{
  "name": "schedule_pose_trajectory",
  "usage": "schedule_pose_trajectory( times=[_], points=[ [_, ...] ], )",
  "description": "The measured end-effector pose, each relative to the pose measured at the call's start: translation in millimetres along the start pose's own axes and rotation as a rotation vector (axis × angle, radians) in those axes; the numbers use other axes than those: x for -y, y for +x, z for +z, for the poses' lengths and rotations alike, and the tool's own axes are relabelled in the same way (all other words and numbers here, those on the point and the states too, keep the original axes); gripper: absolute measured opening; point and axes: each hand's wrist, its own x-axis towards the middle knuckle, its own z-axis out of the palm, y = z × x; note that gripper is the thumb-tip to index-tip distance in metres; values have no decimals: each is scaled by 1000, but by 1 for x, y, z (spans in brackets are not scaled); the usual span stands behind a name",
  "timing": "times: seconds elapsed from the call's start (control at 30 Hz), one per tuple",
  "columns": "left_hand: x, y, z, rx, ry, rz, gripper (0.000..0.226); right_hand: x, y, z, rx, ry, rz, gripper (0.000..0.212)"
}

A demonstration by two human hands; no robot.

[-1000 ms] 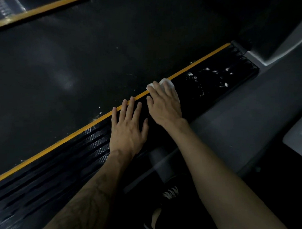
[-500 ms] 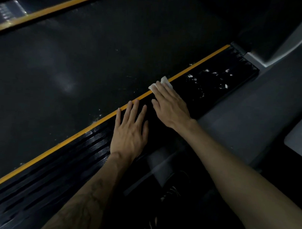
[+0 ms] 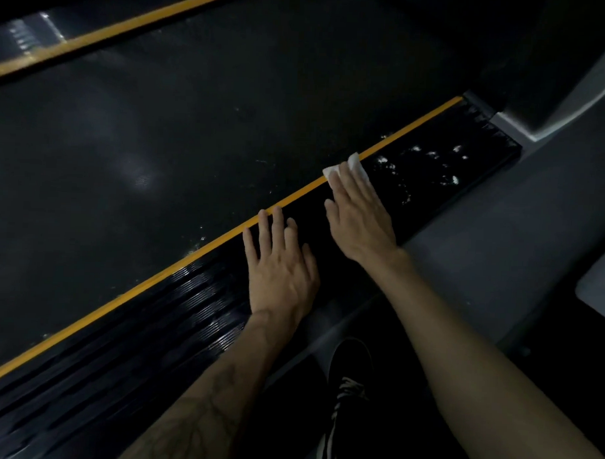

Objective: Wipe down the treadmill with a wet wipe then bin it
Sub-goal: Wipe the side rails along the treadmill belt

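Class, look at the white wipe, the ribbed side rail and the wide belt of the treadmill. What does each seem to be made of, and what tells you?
White wipe: soft thin fabric or paper, crumpled under the right hand.
Ribbed side rail: probably glossy black plastic or rubber; its ridges catch the light.
Belt: matte, finely textured, likely rubber; dull sheen only.

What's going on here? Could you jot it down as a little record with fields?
setting: dim room, view down onto a treadmill
right hand: flat, straight fingers pressing a white wet wipe onto the black side rail
left hand: flat on the same rail, fingertips at the yellow stripe, holding nothing
belt: dark, a few pale specks
ahead of the wipe: white smears on the rail, not yet wiped
also in view: a black shoe with white laces below the rail
bin: not in view
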Motion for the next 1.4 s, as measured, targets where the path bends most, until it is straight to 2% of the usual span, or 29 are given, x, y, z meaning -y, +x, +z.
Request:
schedule_pose_trajectory(
  times=[0.07, 0.2, 0.37, 0.47, 0.6, 0.77, 0.93, 1.03, 1.13, 1.3, 1.4],
  points=[
    [-4, 1, 2, 7, 34, -20, 69, 8, -13, 4, -13, 38, 27, 66],
    [-4, 3, 5, 31, 58, 35, 71, 2, -13, -1, -9, 31, -83, 64],
    [-6, 6, 5, 44, 52, 47, 69, -13, -13, -6, 6, 18, 79, 60],
    [-6, 7, 6, 63, 66, 47, 68, 4, -33, 3, 6, 23, 47, 61],
    [-7, 9, 6, 46, 53, 54, 68, -4, -9, 0, 16, 47, -26, 61],
    [-9, 10, 6, 46, 31, 53, 67, -8, -19, 3, -3, 22, 95, 62],
    [-8, 12, 8, 46, 25, 50, 67, -7, -17, 11, -32, 24, 22, 71],
    [-11, 12, 7, 40, 20, 48, 67, -25, -13, 5, -34, 17, 69, 71],
    [-10, 13, 5, 56, 33, 47, 68, -15, -32, 10, -60, 42, 101, 69],
    [-11, 11, 6, 57, 30, 58, 70, -18, -21, 12, -51, 32, -15, 68],
    [-12, 14, 5, 58, 35, 83, 69, -32, -22, 9, -76, -1, 43, 68]
  ],
)
